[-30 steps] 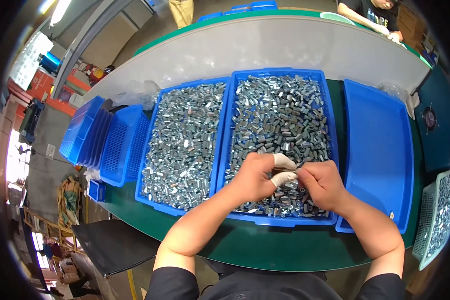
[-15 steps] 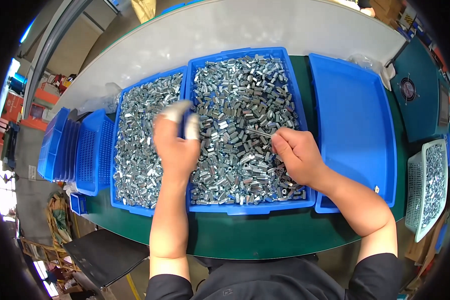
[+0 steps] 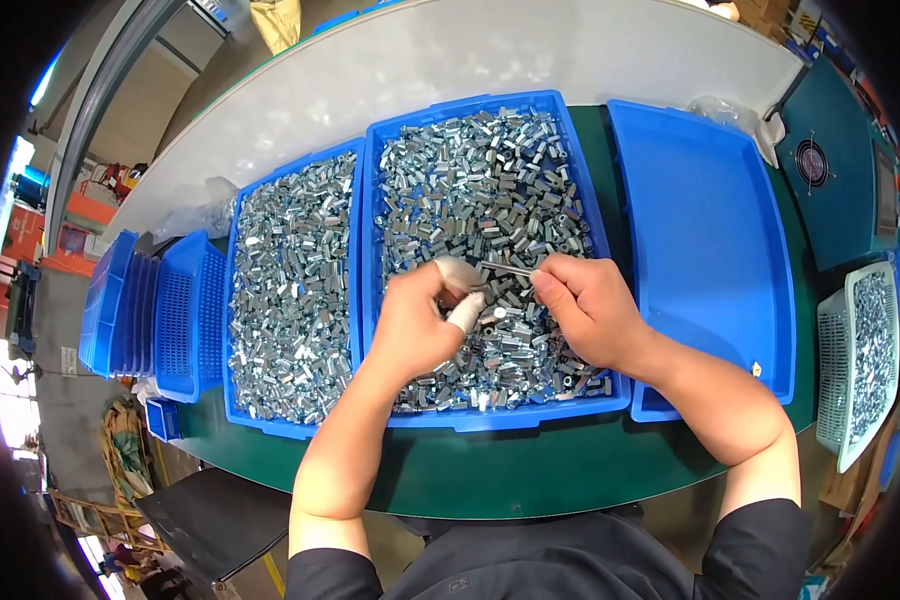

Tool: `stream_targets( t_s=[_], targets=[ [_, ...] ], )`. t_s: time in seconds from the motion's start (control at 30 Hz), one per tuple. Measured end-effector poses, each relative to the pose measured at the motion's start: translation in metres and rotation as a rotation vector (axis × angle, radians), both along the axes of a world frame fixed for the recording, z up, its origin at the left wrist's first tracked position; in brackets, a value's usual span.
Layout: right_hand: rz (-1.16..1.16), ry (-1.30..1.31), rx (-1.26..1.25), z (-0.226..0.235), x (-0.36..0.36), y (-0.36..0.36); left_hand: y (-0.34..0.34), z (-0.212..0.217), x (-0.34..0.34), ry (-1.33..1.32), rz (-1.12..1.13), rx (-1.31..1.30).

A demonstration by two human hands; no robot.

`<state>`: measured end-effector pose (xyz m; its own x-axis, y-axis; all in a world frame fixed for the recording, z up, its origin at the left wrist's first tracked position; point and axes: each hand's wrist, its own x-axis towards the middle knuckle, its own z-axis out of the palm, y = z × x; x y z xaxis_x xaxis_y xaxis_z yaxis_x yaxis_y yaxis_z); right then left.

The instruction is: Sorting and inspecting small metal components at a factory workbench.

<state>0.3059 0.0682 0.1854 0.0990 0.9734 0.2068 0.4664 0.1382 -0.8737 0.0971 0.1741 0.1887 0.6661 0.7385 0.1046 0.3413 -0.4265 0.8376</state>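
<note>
A thin silver metal rod [image 3: 510, 268], pinched in the right hand [image 3: 592, 310], points toward the middle blue plastic tray's [image 3: 460, 422] left edge, above small silver metal pieces [image 3: 470, 190]; the left hand [image 3: 418, 318] curls near the rod's tip, its hold unclear.

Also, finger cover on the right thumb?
No, the right hand has a bare thumb; white finger covers are on the left hand.

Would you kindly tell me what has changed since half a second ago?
The left hand has moved right, from the boundary of the two filled trays to over the middle tray, its fingers now near the slim metal rod; whether they grip anything is unclear. The right hand still holds the rod, and the trays look unchanged.
</note>
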Motion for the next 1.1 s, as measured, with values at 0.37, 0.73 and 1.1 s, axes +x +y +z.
stream_targets(
  t_s=[0.37, 0.73, 1.1],
  targets=[
    [0.027, -0.020, 0.032, 0.000, -0.001, 0.000, 0.012, 0.003, -0.007, -0.412, 0.043, -0.592],
    [0.082, -0.055, 0.049, 0.000, -0.004, 0.002, 0.004, 0.002, -0.004, -0.416, -0.036, -0.647],
    [0.076, -0.150, 0.151, 0.004, -0.007, -0.004, -0.002, -0.006, 0.000, -0.344, -0.129, -0.554]
  ],
)
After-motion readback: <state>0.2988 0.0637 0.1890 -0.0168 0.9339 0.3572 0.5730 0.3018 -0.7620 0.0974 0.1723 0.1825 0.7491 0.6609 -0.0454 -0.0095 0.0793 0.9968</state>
